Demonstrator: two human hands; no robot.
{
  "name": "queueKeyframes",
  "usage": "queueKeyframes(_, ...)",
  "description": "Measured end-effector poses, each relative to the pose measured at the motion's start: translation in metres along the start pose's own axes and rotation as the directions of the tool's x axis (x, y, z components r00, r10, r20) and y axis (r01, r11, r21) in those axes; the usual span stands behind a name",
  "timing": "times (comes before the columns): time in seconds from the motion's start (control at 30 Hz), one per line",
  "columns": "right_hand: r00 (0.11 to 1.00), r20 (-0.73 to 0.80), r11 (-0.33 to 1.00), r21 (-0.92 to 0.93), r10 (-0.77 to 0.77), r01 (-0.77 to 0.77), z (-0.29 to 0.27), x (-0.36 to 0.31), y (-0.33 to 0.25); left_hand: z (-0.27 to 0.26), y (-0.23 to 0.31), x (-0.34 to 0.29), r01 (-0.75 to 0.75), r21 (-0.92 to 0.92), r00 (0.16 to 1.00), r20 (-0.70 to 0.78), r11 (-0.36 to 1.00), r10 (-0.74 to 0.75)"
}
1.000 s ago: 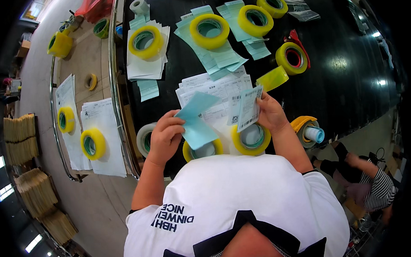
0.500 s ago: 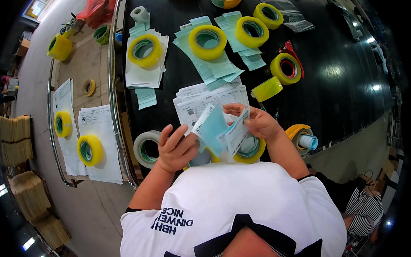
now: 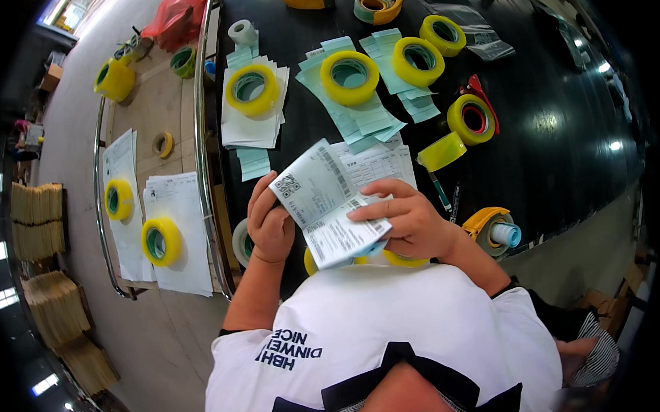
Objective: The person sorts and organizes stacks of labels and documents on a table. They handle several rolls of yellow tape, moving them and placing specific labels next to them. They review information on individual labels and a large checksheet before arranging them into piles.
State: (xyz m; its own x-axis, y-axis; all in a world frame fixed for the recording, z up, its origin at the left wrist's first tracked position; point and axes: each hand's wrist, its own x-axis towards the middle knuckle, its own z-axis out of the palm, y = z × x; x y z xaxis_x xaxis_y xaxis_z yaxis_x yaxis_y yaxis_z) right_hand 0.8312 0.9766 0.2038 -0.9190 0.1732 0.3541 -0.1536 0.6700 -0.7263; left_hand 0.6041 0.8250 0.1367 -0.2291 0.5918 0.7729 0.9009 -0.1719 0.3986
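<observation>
In front of my chest I hold a folded strip of shipping labels (image 3: 313, 183), its printed faces turned up and a little pale blue backing showing at the lower edge. My left hand (image 3: 269, 224) pinches its left edge with curled fingers. From the other side, my right hand (image 3: 412, 221) grips the lower panel, fingertips lying over its print. Beneath them are printed sheets (image 3: 383, 164), partly covered by the labels. Two yellow tape rolls (image 3: 406, 259) sit close to my chest, mostly hidden behind the labels and my right hand.
Yellow tape rolls weigh down light blue label strips (image 3: 377, 130) and white papers (image 3: 233, 128) on the black table (image 3: 561, 176). A red tape dispenser (image 3: 486, 102), pen (image 3: 440, 191) and orange dispenser (image 3: 483, 222) lie right. Left stands a metal-railed cart (image 3: 205, 138) with papers and tape.
The labels have opened out and turned face up. My right hand has shifted onto the lower panel, while my left hand has closed on the left edge. The whole view has shifted slightly.
</observation>
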Motion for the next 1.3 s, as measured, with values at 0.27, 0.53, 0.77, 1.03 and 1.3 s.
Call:
queueKeyframes(0.27, 0.926, 0.018, 0.841, -0.412, -0.378, 0.351, -0.002, -0.010, -0.001, 0.003, -0.007, -0.009, 0.244, -0.094, 0.962, -0.098, 0.965, -0.253)
queueKeyframes(0.53, 0.931, 0.046, 0.823, -0.454, -0.361, 0.341, 0.014, -0.017, -0.001, -0.001, -0.017, -0.013, 0.294, -0.211, 0.947, -0.066, 0.932, -0.313)
queueKeyframes(0.77, 0.907, 0.104, 0.769, -0.495, -0.408, 0.403, 0.029, -0.010, 0.001, 0.005, -0.031, -0.012, 0.462, -0.584, 0.844, 0.061, 0.667, -0.532)
queueKeyframes(1.03, 0.865, 0.181, 0.773, -0.389, -0.469, 0.500, 0.061, 0.024, -0.006, 0.006, -0.049, 0.005, 0.679, -0.712, 0.513, 0.633, -0.177, -0.579)
queueKeyframes(1.3, 0.908, 0.212, 0.842, -0.343, -0.362, 0.416, 0.064, 0.017, 0.000, 0.003, -0.060, 0.013, 0.778, -0.625, 0.551, 0.632, 0.064, -0.545)
